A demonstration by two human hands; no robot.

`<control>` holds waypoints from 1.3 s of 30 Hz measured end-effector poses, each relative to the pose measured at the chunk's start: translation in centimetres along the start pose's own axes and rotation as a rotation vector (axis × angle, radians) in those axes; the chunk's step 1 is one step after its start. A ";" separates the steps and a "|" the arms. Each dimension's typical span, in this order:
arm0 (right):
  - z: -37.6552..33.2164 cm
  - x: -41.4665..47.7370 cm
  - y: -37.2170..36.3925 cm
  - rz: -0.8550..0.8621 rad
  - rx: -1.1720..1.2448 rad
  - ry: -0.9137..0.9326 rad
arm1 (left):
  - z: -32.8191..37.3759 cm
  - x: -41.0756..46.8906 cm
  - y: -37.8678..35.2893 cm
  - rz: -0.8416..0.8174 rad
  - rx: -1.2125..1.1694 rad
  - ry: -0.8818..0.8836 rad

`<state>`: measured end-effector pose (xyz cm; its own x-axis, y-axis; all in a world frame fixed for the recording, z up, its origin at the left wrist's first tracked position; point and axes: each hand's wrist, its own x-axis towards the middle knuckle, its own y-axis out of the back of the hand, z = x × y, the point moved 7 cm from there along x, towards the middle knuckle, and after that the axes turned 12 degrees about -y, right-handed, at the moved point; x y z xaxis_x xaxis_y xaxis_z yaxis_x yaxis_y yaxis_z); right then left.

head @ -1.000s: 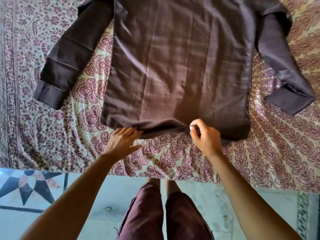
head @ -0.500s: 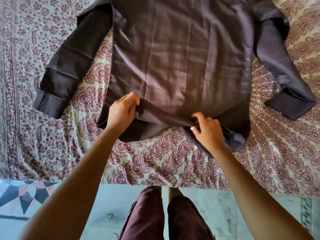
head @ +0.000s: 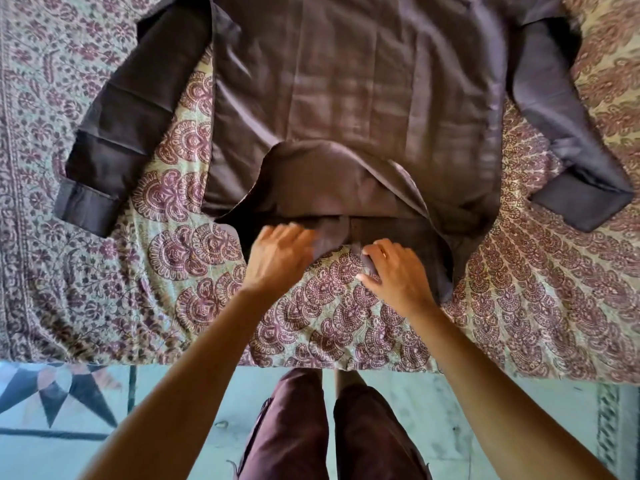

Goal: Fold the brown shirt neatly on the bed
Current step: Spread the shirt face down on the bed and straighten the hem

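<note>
The brown shirt [head: 349,84] lies spread flat on the bed, with both long sleeves angled out to the sides. Its back hem is flipped upward in a loose flap [head: 322,174], and the two front panels show underneath near the bed's edge. My left hand [head: 278,259] grips the lower edge of the left front panel, fingers bent over the cloth. My right hand [head: 398,271] pinches the edge of the right front panel beside the middle opening. The left hand is slightly blurred.
A patterned bedspread [head: 121,289] in maroon and cream covers the bed. The bed's near edge [head: 173,363] runs across below my hands. Beneath it are a tiled floor [head: 69,410] with a dark star pattern and my legs in maroon trousers [head: 329,438].
The back hem, lifted half a second ago, now lies flipped up on the shirt. Both hands have dropped to the front panels' lower edge near the middle.
</note>
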<state>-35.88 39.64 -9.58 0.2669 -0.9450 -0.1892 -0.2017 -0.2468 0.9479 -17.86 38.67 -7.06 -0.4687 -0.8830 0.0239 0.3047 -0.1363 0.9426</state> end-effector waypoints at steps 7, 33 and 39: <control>4.7 -0.2 0.1 -0.017 0.667 -0.574 | -2.0 -1.8 -3.7 -0.082 -0.367 0.438; 3.7 1.5 3.3 0.168 0.251 -0.221 | 0.7 1.5 -3.6 -0.225 0.101 -0.230; 3.5 1.2 4.5 0.286 0.510 -0.216 | -1.3 3.6 -1.4 -0.214 -0.391 0.091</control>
<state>-39.74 36.69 -6.43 -0.0499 -0.9978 -0.0435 -0.6758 0.0016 0.7371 -18.85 35.06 -8.70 -0.4858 -0.8500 -0.2036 0.5070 -0.4638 0.7265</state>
